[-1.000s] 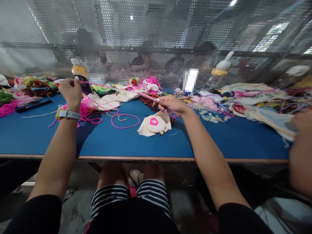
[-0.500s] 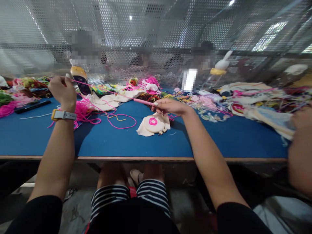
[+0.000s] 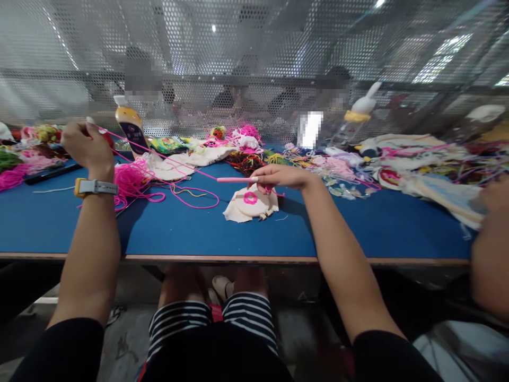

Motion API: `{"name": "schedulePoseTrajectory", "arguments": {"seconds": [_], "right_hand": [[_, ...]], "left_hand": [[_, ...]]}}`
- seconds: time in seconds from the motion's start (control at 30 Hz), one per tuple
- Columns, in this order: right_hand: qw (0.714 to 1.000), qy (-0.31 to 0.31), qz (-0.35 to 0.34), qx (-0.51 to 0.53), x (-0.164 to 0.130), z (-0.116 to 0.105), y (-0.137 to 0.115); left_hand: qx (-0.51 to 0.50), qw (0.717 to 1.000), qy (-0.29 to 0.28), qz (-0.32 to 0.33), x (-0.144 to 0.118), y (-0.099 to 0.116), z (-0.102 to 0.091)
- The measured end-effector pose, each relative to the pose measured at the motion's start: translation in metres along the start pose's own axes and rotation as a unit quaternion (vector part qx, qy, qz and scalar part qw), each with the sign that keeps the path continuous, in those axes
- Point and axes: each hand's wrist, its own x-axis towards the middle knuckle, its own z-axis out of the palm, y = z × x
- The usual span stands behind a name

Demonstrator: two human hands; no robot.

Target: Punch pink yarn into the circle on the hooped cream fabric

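Both hands were closed: right hand [image 3: 280, 176] on a pink plastic needle tool [image 3: 234, 180] pointing left, left hand [image 3: 85, 146] pinching taut pink yarn [image 3: 167, 159] far leftward.

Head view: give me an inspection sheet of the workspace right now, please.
Surface: blue table, wooden front edge.
Job's things: pink punch needle; pink yarn strand; embroidery hoop with pink motif, on cream cloth.
Clutter: pink yarn heap, orange bottle, yarn and fabric piles.
Grippers: left hand pinches the strand, raised; right hand holds the needle over the hoop.
Cables: nothing seen.
Surroundings: perforated metal screen, people behind; another person's arm at right.
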Motion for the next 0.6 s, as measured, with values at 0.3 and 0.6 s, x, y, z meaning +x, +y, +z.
{"name": "schedulePoseTrajectory", "arguments": {"seconds": [0.3,0.6], "right_hand": [[0.997,0.012,-0.006,0.077,-0.003,0.002,-0.001],[0.969,0.056,-0.074,0.23,0.016,0.018,-0.001]], "left_hand": [[0.013,1.0,0.016,-0.023,0.007,-0.011,-0.004],[-0.086,0.982,-0.108,0.127,-0.05,0.04,0.001]]}}
